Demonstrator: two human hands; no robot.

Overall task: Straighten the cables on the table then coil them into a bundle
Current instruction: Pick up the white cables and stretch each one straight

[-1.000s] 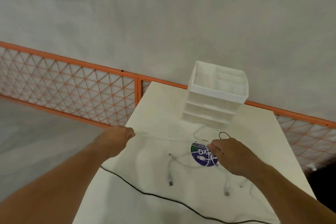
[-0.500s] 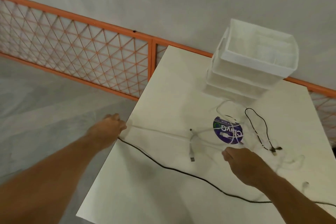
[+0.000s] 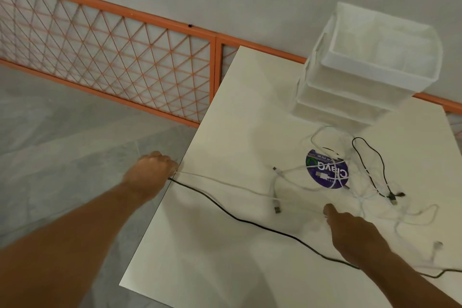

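My left hand [image 3: 150,172] hangs just past the white table's [image 3: 225,245] left edge, fingers curled round the ends of a white cable [image 3: 225,182] and a long black cable [image 3: 250,221]. Both run rightward across the table. My right hand [image 3: 350,230] lies over the white cable near the middle, its fingers on the strand; the grip itself is hidden. A tangle of white cables [image 3: 362,197] and a short black cable [image 3: 375,170] lies beyond it.
A round purple sticker [image 3: 325,170] sits under the tangle. A stack of white plastic drawers [image 3: 362,77] stands at the table's far side. An orange lattice fence [image 3: 112,57] runs behind the table, with grey floor on the left.
My left hand has drawn the white cable leftward off the table edge and now holds the black cable end too. My right hand slid nearer along the white cable. The view has tilted down.
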